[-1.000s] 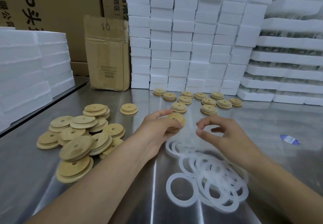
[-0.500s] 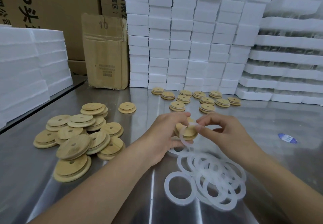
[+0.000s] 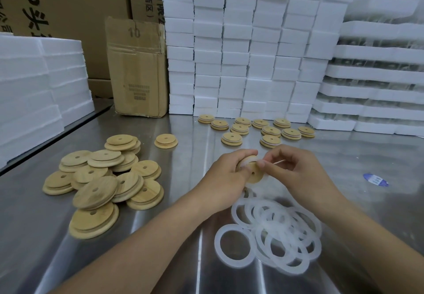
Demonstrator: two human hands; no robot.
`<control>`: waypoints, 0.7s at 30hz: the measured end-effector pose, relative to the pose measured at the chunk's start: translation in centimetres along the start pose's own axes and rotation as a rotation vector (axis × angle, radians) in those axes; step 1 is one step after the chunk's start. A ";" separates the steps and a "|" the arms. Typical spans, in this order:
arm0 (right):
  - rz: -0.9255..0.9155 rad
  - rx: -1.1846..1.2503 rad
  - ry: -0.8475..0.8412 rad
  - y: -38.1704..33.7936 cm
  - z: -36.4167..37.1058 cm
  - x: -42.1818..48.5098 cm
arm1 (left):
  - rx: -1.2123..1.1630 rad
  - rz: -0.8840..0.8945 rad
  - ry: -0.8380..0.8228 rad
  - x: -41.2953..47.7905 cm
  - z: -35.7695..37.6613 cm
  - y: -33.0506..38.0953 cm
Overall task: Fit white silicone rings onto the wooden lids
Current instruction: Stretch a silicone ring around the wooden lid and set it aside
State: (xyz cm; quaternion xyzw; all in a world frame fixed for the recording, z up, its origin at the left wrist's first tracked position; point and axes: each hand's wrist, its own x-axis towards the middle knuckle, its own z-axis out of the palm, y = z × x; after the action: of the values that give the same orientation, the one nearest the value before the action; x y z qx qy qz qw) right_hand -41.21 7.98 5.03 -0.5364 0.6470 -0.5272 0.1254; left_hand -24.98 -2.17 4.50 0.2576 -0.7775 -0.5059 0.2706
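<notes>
The wooden lid [image 3: 253,174] I'm watching is held on edge above the bench [image 3: 36,236], its centre hole facing me. The left hand [image 3: 226,176] has its grip curled round the lid's left side. A white silicone ring [image 3: 246,163] is partly round the lid's stepped edge. The right hand [image 3: 298,172] pinches that ring's far side between thumb and forefinger, pulled out just right of the lid. Directly below the hands lies a loose pile of rings [image 3: 286,243] - overlapping, flat on the steel. To the left sits a heap of bare lids [image 3: 101,179], with a single lid [image 3: 166,140] just beyond it. Behind the hands, ringed lids [image 3: 270,131] lie spread out near stacked white foam blocks [image 3: 241,53], a cardboard box [image 3: 137,69] standing at their left. A blue label [image 3: 375,179] lies well to the right.
</notes>
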 end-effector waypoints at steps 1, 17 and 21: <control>0.001 -0.004 0.003 0.0 0.0 0.0 | 0.002 0.002 -0.008 0.0 0.0 0.0; 0.035 -0.142 -0.100 0.8 -1.4 0.7 | -0.176 -0.078 -0.007 0.6 -0.2 -0.6; 0.076 -0.141 -0.133 1.0 -1.6 0.7 | -0.186 -0.075 -0.005 0.6 -0.3 -0.6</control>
State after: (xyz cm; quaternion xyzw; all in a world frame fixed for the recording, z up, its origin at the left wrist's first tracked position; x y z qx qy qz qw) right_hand -43.20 8.15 5.19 -0.5529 0.6925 -0.4385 0.1500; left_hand -25.14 -2.94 4.14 0.2591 -0.7178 -0.5861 0.2722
